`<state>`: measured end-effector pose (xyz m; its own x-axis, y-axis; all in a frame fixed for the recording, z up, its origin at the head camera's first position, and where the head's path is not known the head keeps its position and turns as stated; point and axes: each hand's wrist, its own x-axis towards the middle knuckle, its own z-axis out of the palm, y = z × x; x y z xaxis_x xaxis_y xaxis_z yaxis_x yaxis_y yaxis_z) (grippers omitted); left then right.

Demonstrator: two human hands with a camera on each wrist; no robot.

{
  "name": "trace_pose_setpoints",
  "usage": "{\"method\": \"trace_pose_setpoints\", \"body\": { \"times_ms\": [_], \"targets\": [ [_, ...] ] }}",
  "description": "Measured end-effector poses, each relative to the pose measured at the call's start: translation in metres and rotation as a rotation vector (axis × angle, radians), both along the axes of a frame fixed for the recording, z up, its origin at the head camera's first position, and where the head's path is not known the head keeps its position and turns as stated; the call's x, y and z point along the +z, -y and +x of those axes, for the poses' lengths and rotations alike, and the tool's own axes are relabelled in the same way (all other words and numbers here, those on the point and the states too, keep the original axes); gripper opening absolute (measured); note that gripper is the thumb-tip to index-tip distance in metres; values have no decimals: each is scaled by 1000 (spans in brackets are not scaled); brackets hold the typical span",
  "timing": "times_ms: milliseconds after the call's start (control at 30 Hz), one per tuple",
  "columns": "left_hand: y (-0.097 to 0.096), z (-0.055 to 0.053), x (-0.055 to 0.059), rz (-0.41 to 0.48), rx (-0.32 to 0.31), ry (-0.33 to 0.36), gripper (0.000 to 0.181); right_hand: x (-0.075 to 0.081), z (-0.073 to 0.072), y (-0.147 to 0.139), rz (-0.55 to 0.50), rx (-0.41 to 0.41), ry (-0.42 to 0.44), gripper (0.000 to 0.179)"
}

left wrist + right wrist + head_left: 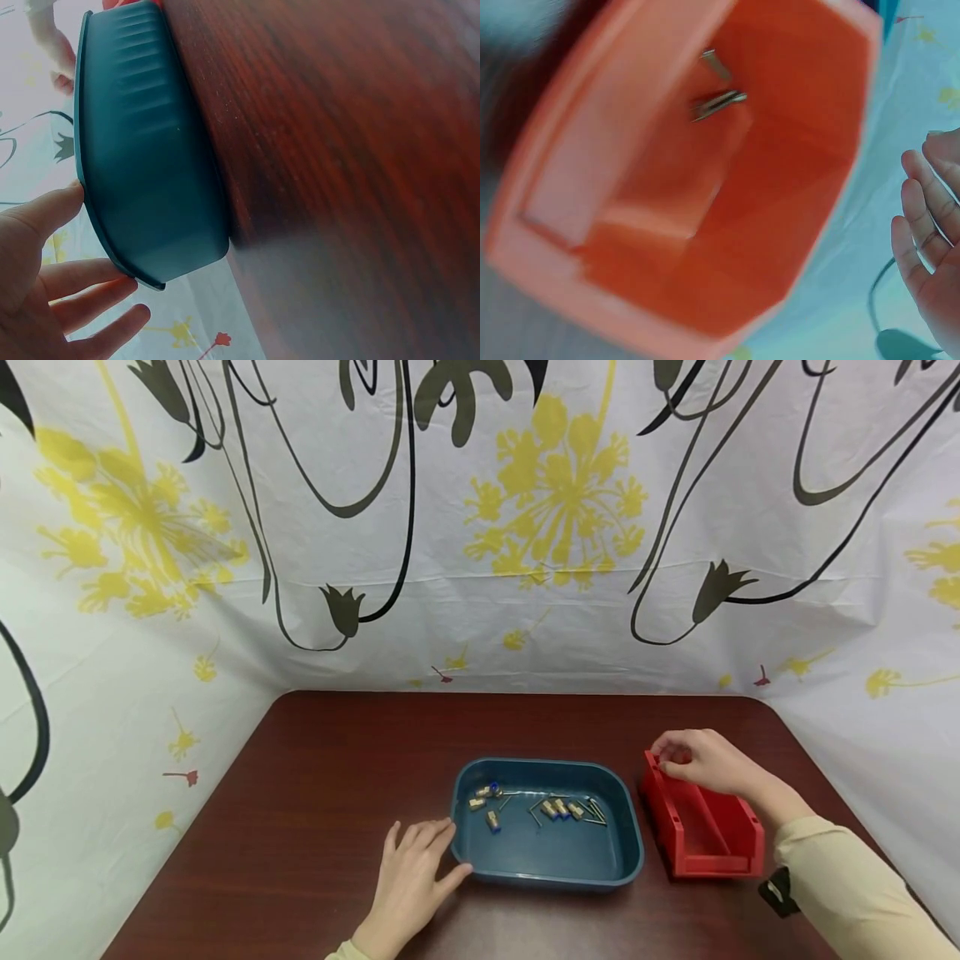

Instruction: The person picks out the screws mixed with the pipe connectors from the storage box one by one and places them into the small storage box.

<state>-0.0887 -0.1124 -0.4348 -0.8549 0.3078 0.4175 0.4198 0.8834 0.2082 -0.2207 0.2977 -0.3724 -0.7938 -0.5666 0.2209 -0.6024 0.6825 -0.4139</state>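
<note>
A blue-green tray (540,864) lies in the middle of the table, holding several brass fittings (549,810), some with blue ends, and thin metal pins (596,810). My left hand (415,877) touches the tray's left rim with thumb and fingertips, fingers spread and fairly straight. To the right stands a red bin (716,866). Over its far end is my right hand (701,760), bent down at the fingers; in the right wrist view this hand (937,217) shows loosely extended fingers and nothing visible in them. Small metal pieces (718,103) appear inside the bin in that view.
The dark reddish-brown table (337,777) carries the tray and the bin side by side, with a narrow gap between them. White cloth (450,543) with yellow flowers and dark stems hangs behind and at the sides.
</note>
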Motion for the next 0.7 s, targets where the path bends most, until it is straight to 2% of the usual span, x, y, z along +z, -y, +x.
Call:
{"method": "trace_pose_setpoints", "body": {
  "times_ms": [133,333,467,700],
  "targets": [
    [0,0,0,-2,-1,-4,52,11,-5,18,-16,38,-28,19],
    [0,0,0,-2,-3,-17,53,25,-11,49,-61,98,11,18],
    [0,0,0,0,-2,-22,52,30,-13,71,-80,157,19,18],
    [0,0,-1,-11,5,5,52,37,-17,109,-54,250,23,17]
  ]
}}
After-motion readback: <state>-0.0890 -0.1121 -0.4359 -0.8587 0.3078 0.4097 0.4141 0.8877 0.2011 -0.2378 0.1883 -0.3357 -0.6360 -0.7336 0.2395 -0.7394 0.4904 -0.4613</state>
